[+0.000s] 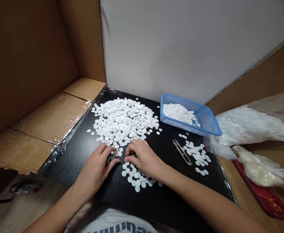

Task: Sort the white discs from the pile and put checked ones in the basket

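A large heap of small white round discs (pixel 124 118) is spread on the black tabletop (pixel 81 155). My left hand (pixel 94 165) is at the near edge of the heap, thumb and forefinger apart, with a few discs close to the fingertips. Opposite it, my right hand (pixel 144 158) has its fingers curled in towards the thumb; whether a disc is between them is hidden. Under and beside the right hand lies a smaller group of discs (pixel 137 175), spread loosely.
Behind to the right stands a blue basket (pixel 191 129) partly filled with discs. Thread snips (pixel 182 152) lie beside another scattered group of discs (pixel 198 153). Bagged white pieces (pixel 250 126), another clear bag (pixel 260 170) and a red board (pixel 265 197) are at right. Cardboard (pixel 47 116) borders the left.
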{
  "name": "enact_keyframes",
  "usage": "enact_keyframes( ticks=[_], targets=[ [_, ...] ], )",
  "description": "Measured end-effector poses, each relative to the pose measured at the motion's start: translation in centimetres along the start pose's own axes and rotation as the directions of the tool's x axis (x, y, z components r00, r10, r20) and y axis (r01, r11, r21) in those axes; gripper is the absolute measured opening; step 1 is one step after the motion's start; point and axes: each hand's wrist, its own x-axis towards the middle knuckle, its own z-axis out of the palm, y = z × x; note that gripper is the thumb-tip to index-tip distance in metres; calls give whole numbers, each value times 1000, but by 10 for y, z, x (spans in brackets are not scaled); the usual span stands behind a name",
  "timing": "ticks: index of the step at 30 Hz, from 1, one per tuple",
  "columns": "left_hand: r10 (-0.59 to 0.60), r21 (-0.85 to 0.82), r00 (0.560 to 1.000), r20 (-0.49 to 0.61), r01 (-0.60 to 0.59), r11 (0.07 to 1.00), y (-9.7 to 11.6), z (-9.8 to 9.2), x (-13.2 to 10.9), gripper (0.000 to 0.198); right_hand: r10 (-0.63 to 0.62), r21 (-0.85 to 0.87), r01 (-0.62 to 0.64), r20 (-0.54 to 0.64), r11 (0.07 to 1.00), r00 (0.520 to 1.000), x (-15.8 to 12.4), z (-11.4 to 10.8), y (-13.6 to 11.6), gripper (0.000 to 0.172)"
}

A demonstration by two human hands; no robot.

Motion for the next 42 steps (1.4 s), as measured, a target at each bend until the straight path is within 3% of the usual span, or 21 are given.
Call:
enact_keyframes(
  ticks=[5, 8, 10, 12, 16, 20, 24, 30, 37, 42],
  targets=[
    [40, 67, 999, 13, -41, 997, 3, 15, 5, 9, 41, 16, -42, 54, 999, 998, 4, -10, -6, 19],
    [60, 86, 998, 33, -63, 994, 3, 18, 12, 11, -20, -2, 19, -100, 1000, 995, -1, -15, 12, 17],
    [69, 110, 996, 54, -75, 991, 6, 19, 17, 13, -119, -87, 101, -233, 991, 965, -7, -18, 30, 15],
    [93, 130, 992, 83, -104, 986, 10, 20, 24, 15, -239, -189, 192, -273, 963, 932, -14, -19, 47, 18],
    [169, 151, 981, 94, -181, 972, 19, 23, 32, 19, -386, -291, 326, -183, 900, 904, -28, -20, 63, 22],
    [230, 143, 970, 80, -240, 960, 15, 24, 27, 18, -388, -266, 341, -145, 901, 910, -30, -23, 55, 20],
    [255, 149, 965, 56, -261, 954, 2, 20, 10, 23, -349, -250, 296, -204, 922, 915, -16, -23, 44, 19],
    [318, 154, 945, 72, -326, 933, -11, 10, -16, 41, -442, -210, 408, -154, 888, 884, 9, -10, 38, 22],
    [244, 120, 965, 100, -255, 959, -17, 8, -37, 40, -291, -41, 288, -114, 957, 950, 4, 4, 24, 2],
    [243, 109, 969, 37, -246, 963, -17, 10, -43, 35, -102, 67, 109, -94, 992, 990, -2, 0, 17, 11]
  ],
)
